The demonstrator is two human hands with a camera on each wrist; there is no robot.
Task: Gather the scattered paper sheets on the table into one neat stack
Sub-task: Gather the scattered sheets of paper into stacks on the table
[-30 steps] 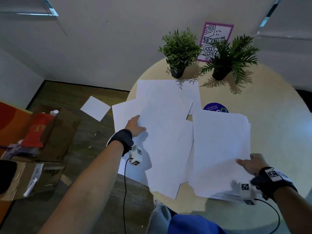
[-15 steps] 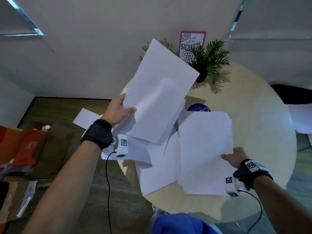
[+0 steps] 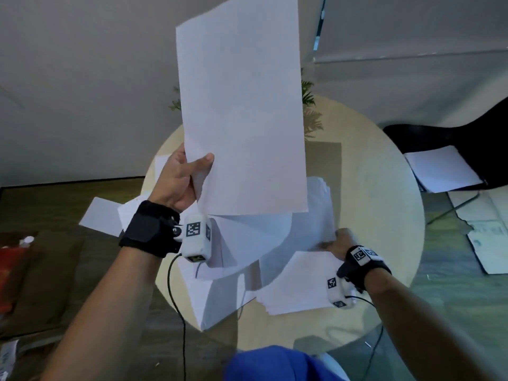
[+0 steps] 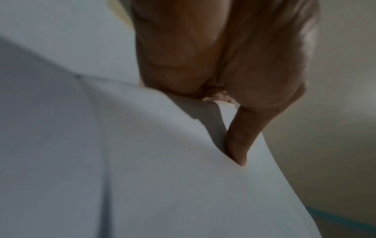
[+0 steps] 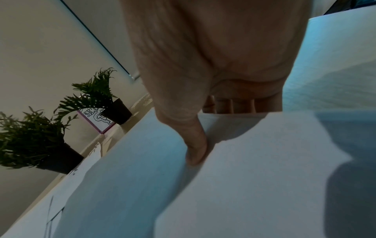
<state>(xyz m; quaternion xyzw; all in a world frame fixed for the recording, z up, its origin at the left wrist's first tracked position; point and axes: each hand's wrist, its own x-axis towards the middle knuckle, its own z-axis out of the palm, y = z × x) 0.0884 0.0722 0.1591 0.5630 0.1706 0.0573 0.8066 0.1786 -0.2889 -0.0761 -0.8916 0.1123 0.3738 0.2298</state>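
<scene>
**Left hand lifting one sheet, right hand holding the stack**

A loose sheet (image 3: 103, 215) is lying on the floor just off the counter's (image 3: 384, 188) left edge, and other loose sheets (image 3: 220, 292) are overhanging the counter's near-left edge, fanned at mixed angles. The left hand (image 3: 180, 182) is raised above that edge, thumb in front and fingers behind, pinching the lower left corner of a single sheet (image 3: 242, 111) that is standing nearly upright in the air; the left wrist view shows the thumb (image 4: 240, 141) pressing into the paper. Toward the near-right edge, the stack (image 3: 299, 281) is lying on the counter with its far part bowing upward. The right hand (image 3: 339, 240) is gripping the stack's right edge, thumb (image 5: 195, 145) on top, fingers curled beneath. The counter's right half is showing bare surface out to its round rim. Beyond that rim, more paper (image 3: 442, 171) is resting on a dark chair (image 3: 481, 127).
</scene>
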